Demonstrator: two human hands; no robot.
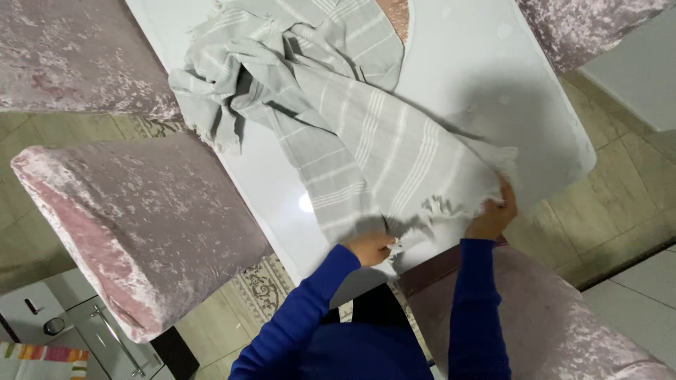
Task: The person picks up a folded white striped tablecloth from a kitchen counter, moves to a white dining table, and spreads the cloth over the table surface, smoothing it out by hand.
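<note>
Head view: a grey striped towel [352,134] is seen spread and partly bunched across a white table [458,63]. The fringed near edge of the towel is pinched by the left hand [370,248], fingers closed on one corner, and by the right hand [493,214], fingers closed on the other corner. Both arms are covered by blue sleeves [310,302]. Pink velvet chairs [141,218] are placed around the table, one beside the towel's bunched end, another below its near edge.
</note>
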